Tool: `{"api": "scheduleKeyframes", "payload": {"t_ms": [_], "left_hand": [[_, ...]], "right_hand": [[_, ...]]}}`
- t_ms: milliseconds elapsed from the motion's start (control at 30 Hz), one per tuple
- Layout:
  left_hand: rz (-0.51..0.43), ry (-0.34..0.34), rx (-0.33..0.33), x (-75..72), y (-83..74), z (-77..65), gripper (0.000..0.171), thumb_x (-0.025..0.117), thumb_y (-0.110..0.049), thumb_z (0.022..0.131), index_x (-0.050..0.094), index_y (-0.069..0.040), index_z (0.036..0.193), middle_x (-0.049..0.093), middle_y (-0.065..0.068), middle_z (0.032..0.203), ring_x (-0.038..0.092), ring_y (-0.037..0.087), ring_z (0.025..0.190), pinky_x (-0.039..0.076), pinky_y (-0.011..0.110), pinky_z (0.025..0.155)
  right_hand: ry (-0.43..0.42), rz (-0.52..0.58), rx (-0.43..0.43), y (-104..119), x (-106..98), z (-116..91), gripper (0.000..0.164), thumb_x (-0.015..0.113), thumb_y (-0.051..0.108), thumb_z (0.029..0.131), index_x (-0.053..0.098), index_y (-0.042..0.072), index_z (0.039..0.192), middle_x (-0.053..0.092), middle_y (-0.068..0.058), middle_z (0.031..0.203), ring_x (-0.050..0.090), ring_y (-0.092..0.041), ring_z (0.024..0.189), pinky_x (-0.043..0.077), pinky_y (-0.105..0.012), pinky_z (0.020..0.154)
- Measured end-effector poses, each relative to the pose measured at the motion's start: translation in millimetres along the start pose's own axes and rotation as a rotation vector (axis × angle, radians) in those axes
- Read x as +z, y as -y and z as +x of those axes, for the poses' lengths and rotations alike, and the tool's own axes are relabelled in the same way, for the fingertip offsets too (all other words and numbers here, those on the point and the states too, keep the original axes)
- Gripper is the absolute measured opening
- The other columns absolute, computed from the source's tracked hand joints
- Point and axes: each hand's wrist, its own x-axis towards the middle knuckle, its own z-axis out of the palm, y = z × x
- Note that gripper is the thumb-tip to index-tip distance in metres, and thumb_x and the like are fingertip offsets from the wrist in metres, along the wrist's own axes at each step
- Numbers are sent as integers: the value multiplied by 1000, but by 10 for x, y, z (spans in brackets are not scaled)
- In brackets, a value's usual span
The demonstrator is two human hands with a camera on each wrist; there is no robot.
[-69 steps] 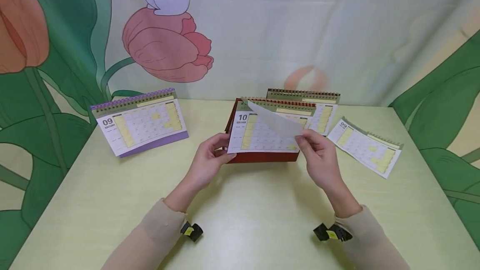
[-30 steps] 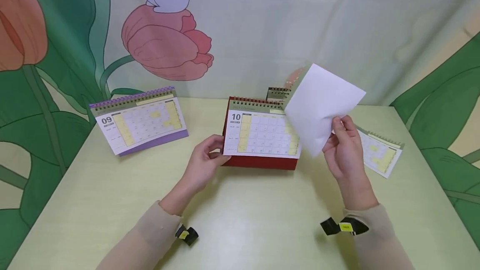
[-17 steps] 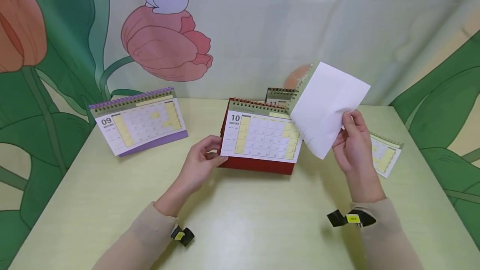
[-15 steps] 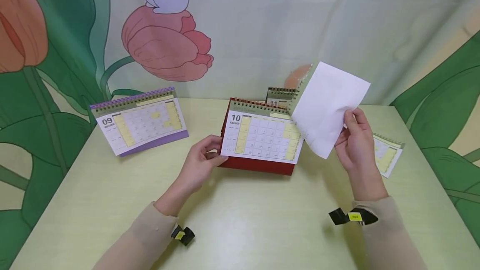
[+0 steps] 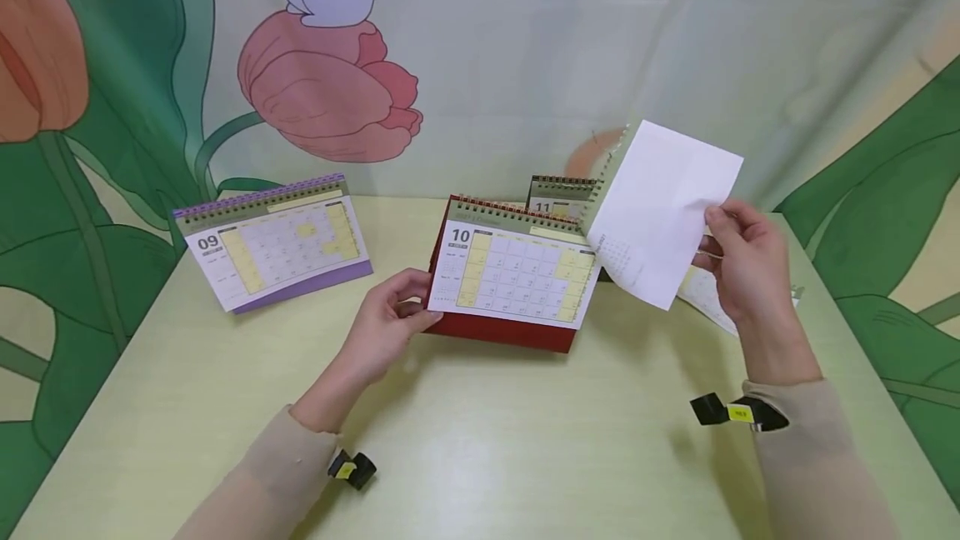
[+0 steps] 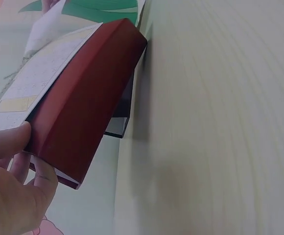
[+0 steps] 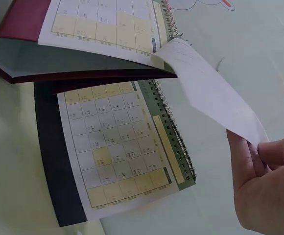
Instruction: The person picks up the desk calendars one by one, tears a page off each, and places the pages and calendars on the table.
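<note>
My left hand (image 5: 386, 319) grips the lower left corner of a red desk calendar (image 5: 517, 273) that shows month 10. In the left wrist view the thumb lies on the page's front, and the fingers curl behind the red base (image 6: 83, 98). My right hand (image 5: 757, 277) pinches the edge of a calendar page (image 5: 667, 207), its blank white back towards me. Most of the page's punched edge hangs free of the coil. Its lower punched corner meets the coil's right end, where the right wrist view shows the page curling (image 7: 210, 93).
A purple desk calendar (image 5: 277, 248) showing 09 stands at the left. Behind the red one is a black desk calendar (image 7: 117, 147) showing 11. A loose page (image 5: 708, 298) lies on the table at the right, partly hidden by my right hand. A printed curtain hangs behind.
My right hand has pulled the page up and to the right, off most of the coil, uncovering the month 10 sheet. My left hand and the red calendar have shifted slightly left, and the calendar has tilted.
</note>
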Motion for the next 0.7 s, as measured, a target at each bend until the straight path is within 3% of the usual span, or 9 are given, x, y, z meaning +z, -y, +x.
{"api": "scheduleKeyframes", "payload": {"t_ms": [67,300,500,700], "left_hand": [[-1,3,1,-10,10,-2,37,68,12,91,66,-4,124,71,13,111,64,32,92,55,30,80],[-9,-18,-1,-47,54,-35,36,67,14,90,65,-3,122,71,14,110,65,36,92,55,28,79],[-12,-7,5,-54,28,-41,35,67,13,91,65,-3,122,70,15,110,64,31,90,55,28,79],[-14,21,16,-68,-1,-60,35,67,14,91,65,-2,121,70,15,110,64,32,91,56,28,78]], "right_hand": [[-28,-10,7,34,9,27,10,65,15,101,65,6,106,64,-4,92,65,-15,65,57,-25,57],[-122,162,-38,127,-151,106,10,67,11,99,65,2,102,60,-7,93,65,-18,58,53,-26,47],[-195,253,66,92,-212,163,5,63,8,101,63,4,99,58,-8,100,61,-21,59,53,-29,48],[-291,229,70,106,-202,192,5,62,10,102,65,6,102,55,-8,106,59,-20,60,50,-27,48]]}}
